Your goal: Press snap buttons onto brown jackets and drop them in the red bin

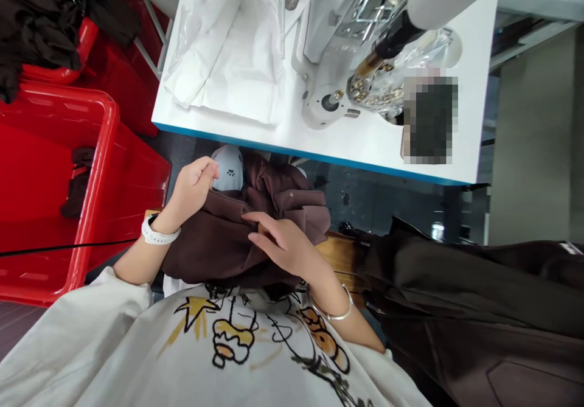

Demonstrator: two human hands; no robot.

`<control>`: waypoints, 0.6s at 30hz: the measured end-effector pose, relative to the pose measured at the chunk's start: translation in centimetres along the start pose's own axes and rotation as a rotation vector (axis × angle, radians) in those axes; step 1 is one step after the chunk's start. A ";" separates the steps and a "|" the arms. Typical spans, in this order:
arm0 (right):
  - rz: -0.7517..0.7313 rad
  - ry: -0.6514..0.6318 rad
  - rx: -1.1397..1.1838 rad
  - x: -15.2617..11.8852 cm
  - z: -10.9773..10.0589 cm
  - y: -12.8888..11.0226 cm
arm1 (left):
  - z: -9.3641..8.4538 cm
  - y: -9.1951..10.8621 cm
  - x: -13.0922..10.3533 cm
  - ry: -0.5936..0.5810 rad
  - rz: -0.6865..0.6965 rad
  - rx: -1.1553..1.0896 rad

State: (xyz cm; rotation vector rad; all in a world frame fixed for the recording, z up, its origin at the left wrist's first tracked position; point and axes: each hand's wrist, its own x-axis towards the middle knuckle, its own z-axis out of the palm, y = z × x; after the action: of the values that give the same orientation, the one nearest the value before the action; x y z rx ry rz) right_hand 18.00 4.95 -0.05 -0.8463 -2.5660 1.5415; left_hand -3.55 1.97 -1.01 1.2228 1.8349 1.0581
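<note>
One white table (472,109). On table: one machine (326,72), one white cloth bundle (237,72), one pixelated item (431,124); metal parts (369,93) too small, too many to count. Left of table: at least two red bins (137,182). In front of table, toward left: one black cable (68,247). In front of table: two hands, left hand (194,188) and right hand (285,246); one white wristband (159,232), one bangle (340,316); brown cloth (205,240), two metal snaps (242,211) visible, layers overlapping, garment count unclear. In front of table, toward right: dark garments (456,285), number unclear.
</note>
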 end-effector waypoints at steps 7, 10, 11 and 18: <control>-0.190 -0.097 -0.219 2.7 0.9 -0.6 | -0.1 1.5 1.9 0.097 0.075 -0.063; -0.236 -0.001 0.030 2.0 -0.1 -0.8 | -0.7 2.9 2.5 0.142 0.130 -0.038; -0.237 0.048 0.163 1.6 -0.7 -0.8 | -0.9 3.6 2.4 0.167 0.158 -0.012; -0.180 0.168 0.749 0.4 -3.9 -0.5 | -0.1 8.1 0.0 -0.424 0.414 0.207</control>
State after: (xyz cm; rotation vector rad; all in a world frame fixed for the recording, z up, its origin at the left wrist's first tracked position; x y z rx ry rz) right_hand 18.57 8.13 2.22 -0.5894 -1.6651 2.0269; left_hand -0.51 3.77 6.23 1.8478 1.4190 0.7451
